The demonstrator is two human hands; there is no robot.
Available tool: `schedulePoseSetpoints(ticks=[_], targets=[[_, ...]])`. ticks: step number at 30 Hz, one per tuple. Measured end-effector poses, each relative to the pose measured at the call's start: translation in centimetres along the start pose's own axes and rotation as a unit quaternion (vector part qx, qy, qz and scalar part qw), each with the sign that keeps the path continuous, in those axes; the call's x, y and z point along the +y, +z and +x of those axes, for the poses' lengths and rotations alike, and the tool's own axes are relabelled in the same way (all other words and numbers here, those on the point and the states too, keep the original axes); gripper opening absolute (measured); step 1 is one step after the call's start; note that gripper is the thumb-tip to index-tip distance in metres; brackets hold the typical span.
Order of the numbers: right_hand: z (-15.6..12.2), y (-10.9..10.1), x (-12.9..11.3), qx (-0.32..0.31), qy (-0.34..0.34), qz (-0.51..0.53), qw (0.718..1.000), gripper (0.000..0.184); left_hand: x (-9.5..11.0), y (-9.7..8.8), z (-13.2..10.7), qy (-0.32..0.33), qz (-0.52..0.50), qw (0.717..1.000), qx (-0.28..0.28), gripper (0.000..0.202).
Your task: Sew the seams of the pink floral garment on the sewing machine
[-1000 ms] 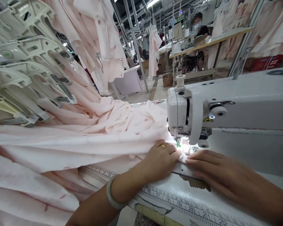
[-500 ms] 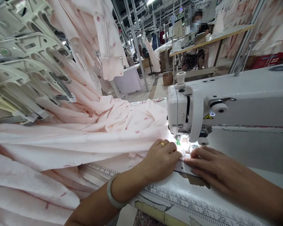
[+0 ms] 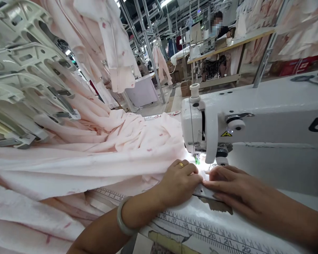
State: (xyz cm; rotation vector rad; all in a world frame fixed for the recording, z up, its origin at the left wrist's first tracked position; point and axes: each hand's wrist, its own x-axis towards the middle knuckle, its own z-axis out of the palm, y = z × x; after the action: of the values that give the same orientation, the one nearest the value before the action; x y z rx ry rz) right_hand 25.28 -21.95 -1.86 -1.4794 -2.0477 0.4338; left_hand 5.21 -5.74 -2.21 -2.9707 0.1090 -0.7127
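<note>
Pale pink fabric (image 3: pixel 145 160) with small reddish prints spreads over the table and runs up to the lit needle area of a white sewing machine (image 3: pixel 275 113). My left hand (image 3: pixel 178 183), wearing a ring and a bangle, is closed on the fabric's edge just in front of the green-tinted presser foot (image 3: pixel 197 159). Meeting it from the right, my right hand (image 3: pixel 233 187) has its fingertips pinched at a small bit of the same fabric. The fingers cover most of that bit, and glare washes out the spot under the needle.
Large plastic clamp hangers (image 3: pixel 29 77) holding pink garments crowd the left. A printed ruler strip (image 3: pixel 201 229) runs along the table's front. Metal poles (image 3: pixel 151 53) stand behind. Farther back, a masked person sits at another sewing table (image 3: pixel 233 44).
The camera view has shifted slightly, so the machine appears farther left. My fingertips have drawn closer together at the fabric; both hands stay in front of the presser foot.
</note>
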Motion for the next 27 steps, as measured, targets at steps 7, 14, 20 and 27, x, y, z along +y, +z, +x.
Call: schedulePoseSetpoints(ticks=[7,14,20,27], targets=[[-0.1,-0.3,0.4,0.077,-0.071,-0.067,0.992,0.032,-0.1,-1.0,-0.2,0.019,-0.029,0.995,-0.095,0.024],[0.5,-0.2,-0.1,0.116,-0.137,-0.187,0.966,0.036,0.3,-1.8,-0.7,0.024,-0.028,0.991,-0.125,0.024],[0.1,0.5,0.7,0.129,-0.136,-0.259,0.948,0.036,0.2,-1.4,-0.9,0.02,-0.057,0.994,-0.09,0.025],[-0.1,2.0,1.7,0.186,-0.114,-0.343,0.914,0.044,-1.3,-1.5,0.4,-0.009,-0.033,0.991,-0.133,0.029]])
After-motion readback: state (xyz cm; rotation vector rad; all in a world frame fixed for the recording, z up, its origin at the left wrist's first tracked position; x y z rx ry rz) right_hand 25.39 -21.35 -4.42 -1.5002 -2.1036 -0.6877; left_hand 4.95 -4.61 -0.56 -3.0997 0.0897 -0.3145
